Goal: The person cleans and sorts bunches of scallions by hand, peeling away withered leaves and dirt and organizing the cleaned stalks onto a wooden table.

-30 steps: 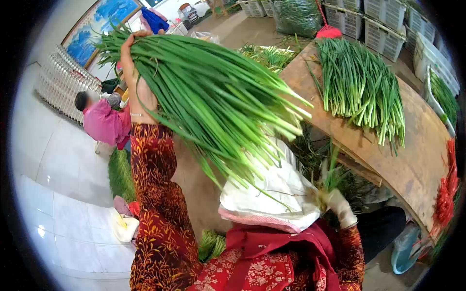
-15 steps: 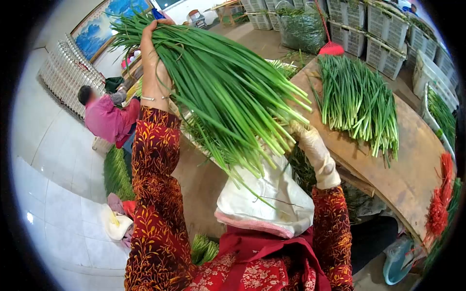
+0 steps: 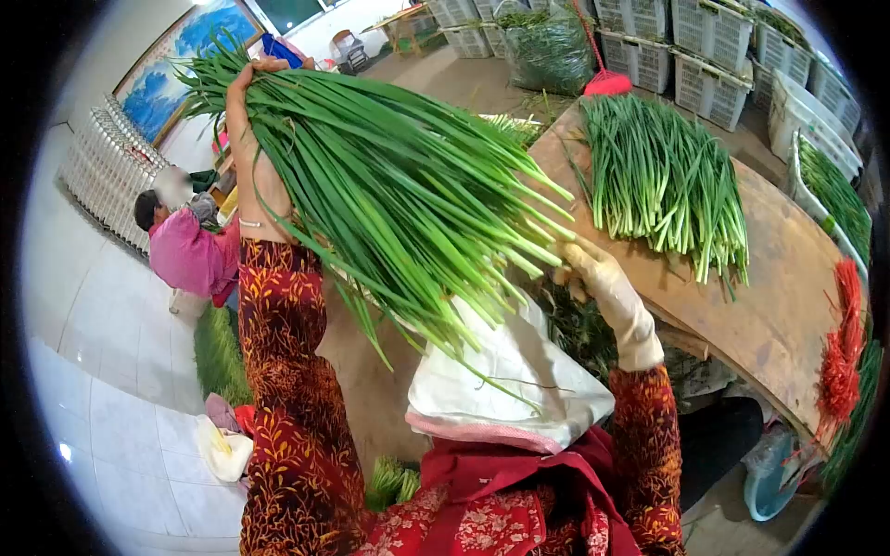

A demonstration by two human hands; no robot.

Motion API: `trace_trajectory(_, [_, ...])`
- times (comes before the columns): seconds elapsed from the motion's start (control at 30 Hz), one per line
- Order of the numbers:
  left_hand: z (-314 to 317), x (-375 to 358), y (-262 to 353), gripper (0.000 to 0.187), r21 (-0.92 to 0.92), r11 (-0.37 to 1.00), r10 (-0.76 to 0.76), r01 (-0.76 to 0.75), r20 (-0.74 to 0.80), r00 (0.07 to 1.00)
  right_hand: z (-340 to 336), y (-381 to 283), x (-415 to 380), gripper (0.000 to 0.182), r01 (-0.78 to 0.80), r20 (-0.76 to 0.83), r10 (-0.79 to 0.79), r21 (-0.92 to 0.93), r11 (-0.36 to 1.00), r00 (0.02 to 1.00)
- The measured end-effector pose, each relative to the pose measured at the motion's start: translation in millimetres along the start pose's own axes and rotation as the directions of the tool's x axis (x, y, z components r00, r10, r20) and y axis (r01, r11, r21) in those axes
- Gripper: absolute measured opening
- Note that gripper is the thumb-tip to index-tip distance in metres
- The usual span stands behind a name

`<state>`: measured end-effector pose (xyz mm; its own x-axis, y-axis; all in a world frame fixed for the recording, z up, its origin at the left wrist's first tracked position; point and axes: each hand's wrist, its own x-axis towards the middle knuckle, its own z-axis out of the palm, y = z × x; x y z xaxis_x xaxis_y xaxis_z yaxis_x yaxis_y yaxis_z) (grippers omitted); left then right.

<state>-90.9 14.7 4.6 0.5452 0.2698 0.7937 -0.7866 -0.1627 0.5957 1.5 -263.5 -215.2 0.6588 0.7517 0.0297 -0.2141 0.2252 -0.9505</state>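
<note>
A large bunch of long green leafy stalks (image 3: 389,176) hangs fanned out across the middle of the view, its pale ends toward the lower right. My left hand (image 3: 255,120), bare, grips the leafy end at the upper left. At the pale ends is my right hand (image 3: 598,278), in a cream glove; its fingertips are curled beside the stalks, and what they hold is too small to make out. Below the bunch, a white cloth (image 3: 510,380) covers my lap. Another bunch (image 3: 663,185) lies on the wooden board to the right.
The curved wooden board (image 3: 788,269) holds red ties (image 3: 841,347) at its right end. Stacked grey crates (image 3: 709,88) and a red brush-like item (image 3: 608,83) are behind it. A person in pink (image 3: 190,250) sits at the left. A blue basin (image 3: 769,486) stands lower right.
The view has shifted, so the board and its bunch appear further left. My left hand and the held bunch sit further left and spread wider. My right hand is slightly further from the stalk ends.
</note>
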Motion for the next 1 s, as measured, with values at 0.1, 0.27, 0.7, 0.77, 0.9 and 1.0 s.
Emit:
trace_trajectory(0.1, [-8.8,6.2,-3.2,0.023,-0.076,0.997,0.019,-0.014,0.073,0.997,19.7,-8.7,21.3,0.039,0.199,0.049,-0.201,0.048,0.979,0.978])
trace_trajectory(0.27, [-12.3,5.2,-3.4,0.022,-0.105,0.994,-0.023,0.026,0.034,0.999,28.6,-3.5,15.3,0.031,0.146,-0.102,-0.126,0.227,0.963,0.987])
trace_trajectory(0.7, [-26.7,9.0,-16.8,0.021,-0.221,0.966,-0.123,0.133,0.06,0.991,20.5,-8.9,-6.1,0.032,0.119,-0.193,-0.102,0.074,0.99,0.976])
trace_trajectory(0.77, [-28.2,12.3,-19.0,0.021,-0.098,0.992,-0.086,0.082,-0.041,0.995,22.9,-14.3,-6.9,0.029,0.075,-0.157,-0.052,0.146,0.986,0.986])
trace_trajectory(0.9, [-9.1,7.9,-9.8,0.015,-0.361,0.909,-0.173,0.208,0.129,0.976,17.6,-3.7,-9.4,0.03,0.009,-0.091,-0.005,0.045,0.999,0.996])
trace_trajectory(1.0, [8.0,-5.0,-1.3,0.015,-0.03,0.998,-0.065,0.064,-0.038,0.997,-10.9,36.1,-14.1,0.032,-0.167,-0.148,0.076,-0.881,0.444,0.986])
